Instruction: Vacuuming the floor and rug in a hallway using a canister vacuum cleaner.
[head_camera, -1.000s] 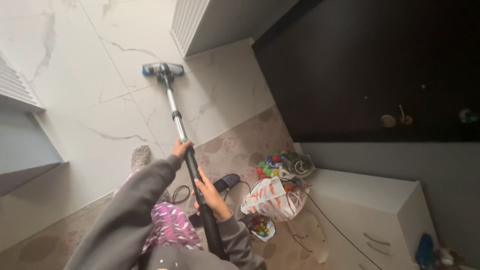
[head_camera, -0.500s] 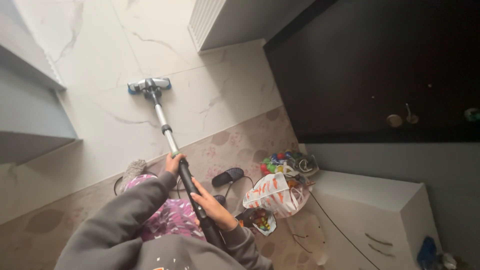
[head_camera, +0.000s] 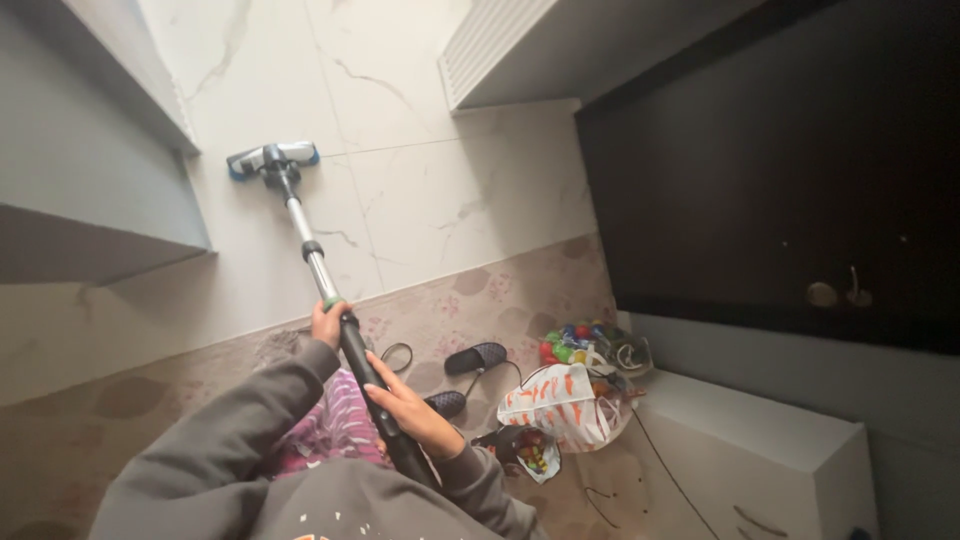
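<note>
Both hands' fingers (head_camera: 372, 364) around the vacuum wand (head_camera: 318, 272) — left hand (head_camera: 328, 324) higher.

Vacuum wand (head_camera: 305, 240): silver metal with black collars; lower grip section black. Floor head (head_camera: 270, 158): grey with blue end caps. Floor tiles (head_camera: 420, 190): white marble with grey veining. Rug (head_camera: 470, 300): beige, patterned with darker brown blotches. Sleeves (head_camera: 230, 440): grey. Trousers (head_camera: 325, 430): purple with white marks. Bag (head_camera: 560, 400): white with orange strokes (multicoloured balls (head_camera: 570, 340) beside it). Slippers (head_camera: 475, 357): dark blue.
</note>
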